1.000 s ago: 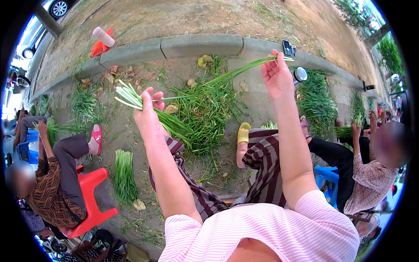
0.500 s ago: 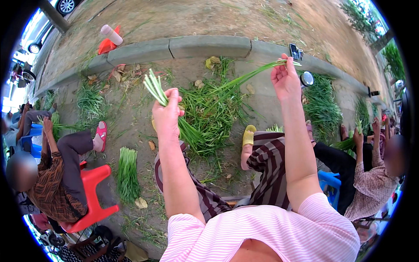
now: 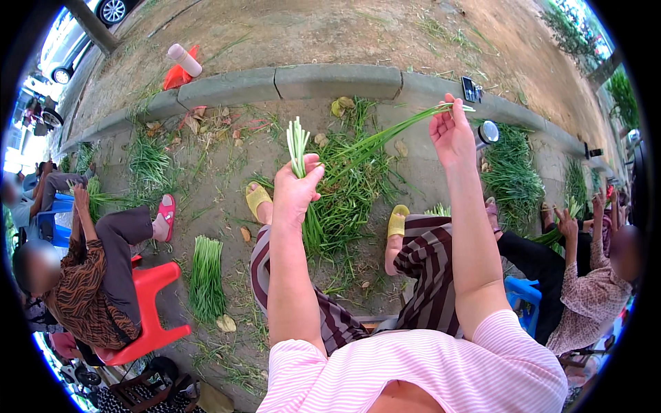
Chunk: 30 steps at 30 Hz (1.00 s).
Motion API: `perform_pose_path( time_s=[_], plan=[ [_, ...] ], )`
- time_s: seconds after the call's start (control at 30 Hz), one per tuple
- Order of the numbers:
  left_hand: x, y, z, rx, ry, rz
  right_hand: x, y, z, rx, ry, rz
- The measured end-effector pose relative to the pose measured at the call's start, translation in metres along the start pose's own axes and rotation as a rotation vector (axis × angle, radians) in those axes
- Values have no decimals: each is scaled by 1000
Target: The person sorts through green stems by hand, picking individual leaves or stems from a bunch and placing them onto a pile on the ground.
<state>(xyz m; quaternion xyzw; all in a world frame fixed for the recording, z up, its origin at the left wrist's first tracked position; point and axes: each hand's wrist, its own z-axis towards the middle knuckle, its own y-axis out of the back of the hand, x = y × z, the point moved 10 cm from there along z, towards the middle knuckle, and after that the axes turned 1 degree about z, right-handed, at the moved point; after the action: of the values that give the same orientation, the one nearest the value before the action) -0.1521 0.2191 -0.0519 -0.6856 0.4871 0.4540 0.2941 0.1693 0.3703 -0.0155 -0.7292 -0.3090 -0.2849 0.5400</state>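
My left hand (image 3: pixel 295 189) is closed round a bunch of chives (image 3: pixel 297 143), its pale stem ends pointing up and the green leaves hanging below the fist. Farther out to the right, my right hand (image 3: pixel 452 134) pinches a few long chive strands (image 3: pixel 396 132) near their pale ends. Their leaves slope down leftward to the loose pile of chives (image 3: pixel 354 196) on the ground between my feet. Where the strands end among the pile I cannot make out. A neat chive bundle (image 3: pixel 206 279) lies on the ground left of my legs.
A stone kerb (image 3: pixel 337 82) crosses ahead, with a phone and keys (image 3: pixel 471 89) on it. A round-lidded flask (image 3: pixel 487 133) stands near more chives (image 3: pixel 513 172) at right. A person on a red stool (image 3: pixel 148 303) sits left; another person (image 3: pixel 589 289) sits right.
My left hand has moved right, and its stems now stand more upright. The right hand still pinches the strands in nearly the same place.
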Motion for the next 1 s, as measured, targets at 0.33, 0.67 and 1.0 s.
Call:
perform_pose_path(
  time_s=[0.33, 0.67, 1.0],
  plan=[
    [-14, 6, -6, -25, -15, -136, -1, -8, -3, 2, 0, -104],
    [-26, -4, -9, 120, -43, -353, -5, -17, -10, 4, 11, -157],
    [-23, 13, -1, -2, -95, -377, -9, -19, -9, 21, 10, -183]
  ],
)
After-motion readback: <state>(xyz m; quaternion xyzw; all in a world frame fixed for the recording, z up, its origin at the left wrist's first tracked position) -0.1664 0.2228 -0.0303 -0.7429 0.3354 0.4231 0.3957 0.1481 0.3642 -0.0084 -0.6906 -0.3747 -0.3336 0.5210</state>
